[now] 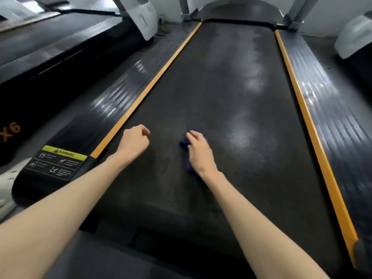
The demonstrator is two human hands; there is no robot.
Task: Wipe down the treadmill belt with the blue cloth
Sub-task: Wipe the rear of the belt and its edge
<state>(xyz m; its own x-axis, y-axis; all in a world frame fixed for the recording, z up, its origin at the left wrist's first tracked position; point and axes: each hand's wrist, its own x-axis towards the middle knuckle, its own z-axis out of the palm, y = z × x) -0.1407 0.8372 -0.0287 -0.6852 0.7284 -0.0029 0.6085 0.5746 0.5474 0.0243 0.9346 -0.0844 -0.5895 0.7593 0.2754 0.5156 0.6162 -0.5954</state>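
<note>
The dark treadmill belt (pixel 231 87) runs away from me between two orange strips. My right hand (pixel 199 153) lies on the near middle of the belt and grips a bunched blue cloth (pixel 186 146), most of it hidden under the palm and fingers. My left hand (pixel 133 140) hovers over the belt's left side near the orange strip, fingers curled into a loose fist with nothing in it. Pale wet-looking streaks show on the belt farther ahead.
Ribbed black side rails (pixel 330 109) flank the belt. A yellow warning label (pixel 58 162) sits on the near left rail end. Another treadmill (pixel 50 43) stands to the left, grey uprights (pixel 300 11) at the far end, a white cover (pixel 354 37) at right.
</note>
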